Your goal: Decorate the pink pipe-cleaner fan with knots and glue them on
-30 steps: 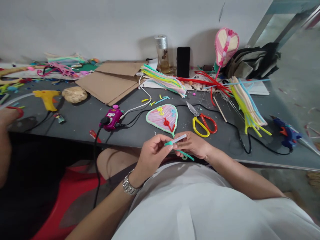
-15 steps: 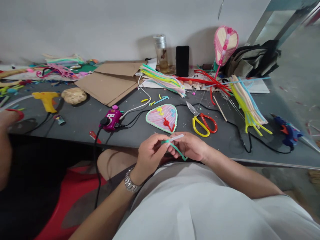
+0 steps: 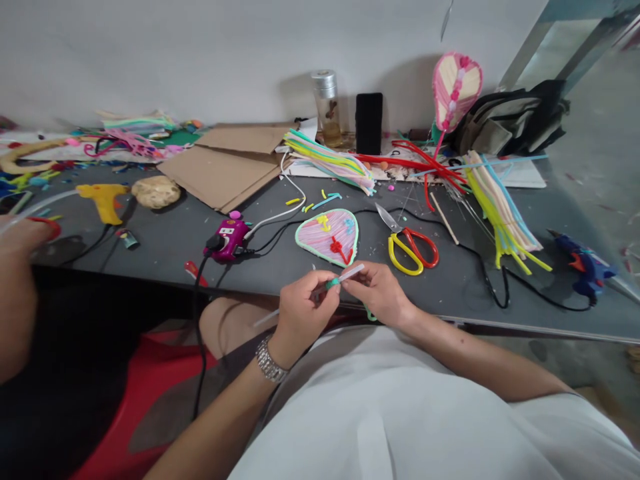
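Observation:
My left hand (image 3: 307, 307) pinches a translucent stick (image 3: 353, 271) where a green pipe cleaner (image 3: 333, 284) is wound round it. The fingers of my right hand (image 3: 380, 293) close on the stick and green pipe cleaner just right of the winding; a green end hangs below them. Behind my hands a pink heart-like panel (image 3: 327, 237) with a pale green edge and yellow, blue and red shapes lies on the table. Scissors (image 3: 407, 247) with one yellow and one red handle lie open to its right.
A purple power adapter (image 3: 227, 240), yellow glue gun (image 3: 104, 200) and stone (image 3: 156, 192) lie left. Behind are cardboard (image 3: 220, 170), a bottle (image 3: 327, 110) and a phone (image 3: 369, 123). Pipe cleaners (image 3: 505, 213) and a blue glue gun (image 3: 585, 263) lie right. Another person's arm (image 3: 15, 300) is at far left.
My right hand has closed from a looser, more open pose onto the stick and the green pipe cleaner. The green tail now mostly hides under its fingers. The view has shifted slightly.

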`<action>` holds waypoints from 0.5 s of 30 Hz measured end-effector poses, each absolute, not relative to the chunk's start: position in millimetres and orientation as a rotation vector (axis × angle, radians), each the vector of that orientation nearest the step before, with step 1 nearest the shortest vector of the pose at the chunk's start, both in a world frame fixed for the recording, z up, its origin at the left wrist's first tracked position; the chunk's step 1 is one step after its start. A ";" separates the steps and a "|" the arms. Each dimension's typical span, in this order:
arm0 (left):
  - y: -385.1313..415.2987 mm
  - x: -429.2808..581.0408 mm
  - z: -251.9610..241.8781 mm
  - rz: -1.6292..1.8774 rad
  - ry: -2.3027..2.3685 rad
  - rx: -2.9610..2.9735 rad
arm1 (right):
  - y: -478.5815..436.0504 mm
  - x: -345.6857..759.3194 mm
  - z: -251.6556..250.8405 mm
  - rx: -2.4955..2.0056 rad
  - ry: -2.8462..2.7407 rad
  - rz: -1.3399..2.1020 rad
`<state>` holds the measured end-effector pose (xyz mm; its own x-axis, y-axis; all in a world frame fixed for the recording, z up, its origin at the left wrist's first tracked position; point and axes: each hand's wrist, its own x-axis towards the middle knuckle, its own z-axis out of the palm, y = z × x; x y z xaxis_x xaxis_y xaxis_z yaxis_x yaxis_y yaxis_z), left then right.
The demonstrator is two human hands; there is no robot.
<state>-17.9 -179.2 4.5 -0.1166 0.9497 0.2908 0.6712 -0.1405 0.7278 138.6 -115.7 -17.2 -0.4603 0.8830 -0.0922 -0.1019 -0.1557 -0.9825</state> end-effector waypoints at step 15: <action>-177.9 -32.4 11.3 1.162 1.570 2.000 | -105.9 143.0 -11.8 -0.786 -0.785 2.516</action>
